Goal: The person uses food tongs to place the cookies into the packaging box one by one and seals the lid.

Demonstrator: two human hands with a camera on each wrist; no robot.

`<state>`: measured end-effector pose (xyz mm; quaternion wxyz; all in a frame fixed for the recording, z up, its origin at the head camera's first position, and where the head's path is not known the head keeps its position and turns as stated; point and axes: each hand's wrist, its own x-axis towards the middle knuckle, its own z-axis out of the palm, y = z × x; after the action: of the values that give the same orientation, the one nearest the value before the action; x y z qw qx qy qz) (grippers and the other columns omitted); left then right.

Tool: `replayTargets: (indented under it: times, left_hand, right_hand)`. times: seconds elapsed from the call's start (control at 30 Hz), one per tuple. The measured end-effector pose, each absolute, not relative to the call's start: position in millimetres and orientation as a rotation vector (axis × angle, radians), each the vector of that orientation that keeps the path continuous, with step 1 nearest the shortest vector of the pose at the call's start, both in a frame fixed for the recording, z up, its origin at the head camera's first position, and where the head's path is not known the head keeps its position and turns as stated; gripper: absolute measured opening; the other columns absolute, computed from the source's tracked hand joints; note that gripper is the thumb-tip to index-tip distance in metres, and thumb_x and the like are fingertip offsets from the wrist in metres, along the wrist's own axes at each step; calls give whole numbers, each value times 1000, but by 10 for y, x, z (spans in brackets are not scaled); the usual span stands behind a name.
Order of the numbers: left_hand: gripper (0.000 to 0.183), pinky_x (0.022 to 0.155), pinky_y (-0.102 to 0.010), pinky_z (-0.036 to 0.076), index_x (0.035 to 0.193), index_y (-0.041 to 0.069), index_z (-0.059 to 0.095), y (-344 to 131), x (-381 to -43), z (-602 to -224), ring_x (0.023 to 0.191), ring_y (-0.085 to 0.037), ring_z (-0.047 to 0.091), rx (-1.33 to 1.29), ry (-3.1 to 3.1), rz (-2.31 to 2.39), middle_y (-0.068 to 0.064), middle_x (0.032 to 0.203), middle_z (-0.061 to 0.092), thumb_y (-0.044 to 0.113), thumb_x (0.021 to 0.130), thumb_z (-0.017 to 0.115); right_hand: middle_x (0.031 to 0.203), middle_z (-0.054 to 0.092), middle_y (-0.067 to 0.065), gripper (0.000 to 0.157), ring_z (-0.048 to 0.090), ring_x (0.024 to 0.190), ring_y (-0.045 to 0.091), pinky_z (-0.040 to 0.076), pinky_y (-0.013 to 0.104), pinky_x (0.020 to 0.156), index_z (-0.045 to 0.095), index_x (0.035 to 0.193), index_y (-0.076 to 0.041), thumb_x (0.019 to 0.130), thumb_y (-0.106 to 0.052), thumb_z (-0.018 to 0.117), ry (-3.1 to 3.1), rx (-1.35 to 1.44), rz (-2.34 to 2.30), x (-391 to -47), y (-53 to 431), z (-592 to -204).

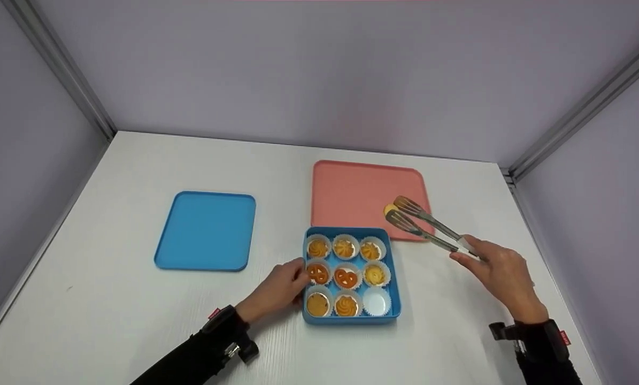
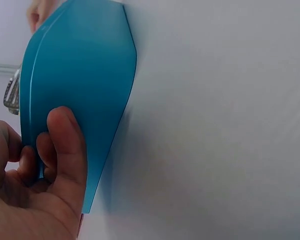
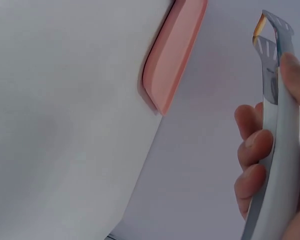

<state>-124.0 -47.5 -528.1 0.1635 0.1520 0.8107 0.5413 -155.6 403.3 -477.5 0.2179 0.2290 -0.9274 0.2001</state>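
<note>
My right hand [image 1: 498,270] grips a pair of metal tongs [image 1: 441,226] with white handles. Between the tong tips, above the pink tray [image 1: 359,187], a small yellow cookie [image 1: 390,209] is pinched; in the right wrist view only its golden edge shows. My left hand [image 1: 279,286] holds the left wall of a blue box [image 1: 351,321], pinching its rim [image 2: 31,90] with fingers on both sides. Inside the box, white paper cups bear swirl cookies [image 1: 346,306], pretzel-shaped cookies [image 1: 346,278] and a round flat cookie [image 1: 317,305]. The cup [image 1: 377,302] at the near right shows its bare bottom.
A flat blue tray or lid [image 1: 207,230] lies to the left on the white table [image 1: 110,299]. The pink tray sits directly behind the box. Pale panels [image 1: 298,75] with grey metal corner posts enclose the back and sides.
</note>
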Motion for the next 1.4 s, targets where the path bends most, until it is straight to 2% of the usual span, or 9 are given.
replayTargets:
  times: [0.2, 0.43, 0.57, 0.67, 0.83, 1.03, 1.2, 1.4]
  left_hand:
    - [15, 50, -27, 45, 85, 7, 49, -459, -1236, -5256, 55, -17, 55, 407, 2324, 1530, -4, 69, 53, 8, 99, 44]
    - [16, 51, -27, 44, 83, 9, 48, -479, -1236, -5213, 56, -16, 54, 346, 2317, 1536, -5, 69, 52, 9, 99, 45]
    - [17, 50, -27, 43, 82, 9, 48, -487, -1234, -5209, 54, -14, 54, 353, 2319, 1539, -4, 68, 51, 9, 99, 45]
    - [17, 49, -27, 44, 82, 8, 48, -483, -1229, -5199, 53, -14, 54, 371, 2322, 1545, -4, 67, 51, 8, 99, 44]
    - [17, 49, -28, 44, 83, 8, 48, -470, -1223, -5180, 54, -15, 54, 363, 2333, 1532, -4, 68, 52, 6, 99, 45]
    - [17, 50, -28, 45, 84, 7, 49, -460, -1218, -5180, 55, -16, 55, 349, 2327, 1528, -6, 70, 53, 6, 100, 44]
    - [18, 49, -28, 45, 81, 7, 49, -454, -1215, -5178, 54, -19, 55, 383, 2329, 1543, -14, 70, 56, 5, 99, 44]
    - [19, 50, -27, 43, 81, 8, 49, -464, -1216, -5181, 54, -20, 55, 374, 2347, 1527, -14, 70, 56, 6, 99, 45]
  right_hand:
    - [99, 72, 13, 51, 70, 80, 28, 52, 44, 61, 69, 118, -6, 72, -24, 84, -2593, 788, 561, -1558, 4079, -4743]
    - [99, 73, 4, 49, 69, 76, 21, 48, 26, 63, 72, 115, -12, 69, -19, 86, -2627, 912, 656, -1552, 4112, -4649]
    - [96, 73, -1, 48, 65, 71, 10, 46, 21, 61, 72, 114, -14, 69, -22, 87, -2647, 985, 666, -1513, 4091, -4582]
    - [93, 72, -5, 46, 59, 67, 2, 44, 20, 57, 73, 113, -15, 71, -27, 86, -2667, 1031, 625, -1477, 4066, -4520]
    - [87, 69, -12, 44, 50, 63, -4, 42, 20, 53, 74, 110, -15, 71, -32, 84, -2688, 1083, 525, -1417, 4017, -4375]
    - [75, 55, -23, 41, 42, 59, -6, 37, 20, 50, 73, 109, -20, 73, -39, 82, -2737, 1117, 433, -1347, 3939, -4234]
    - [70, 47, -24, 40, 37, 55, -7, 34, 19, 46, 73, 106, -21, 73, -44, 80, -2718, 1188, 334, -1312, 3887, -4184]
    - [67, 44, -23, 40, 34, 52, -7, 32, 20, 44, 72, 103, -23, 74, -50, 78, -2724, 1196, 225, -1271, 3822, -4107]
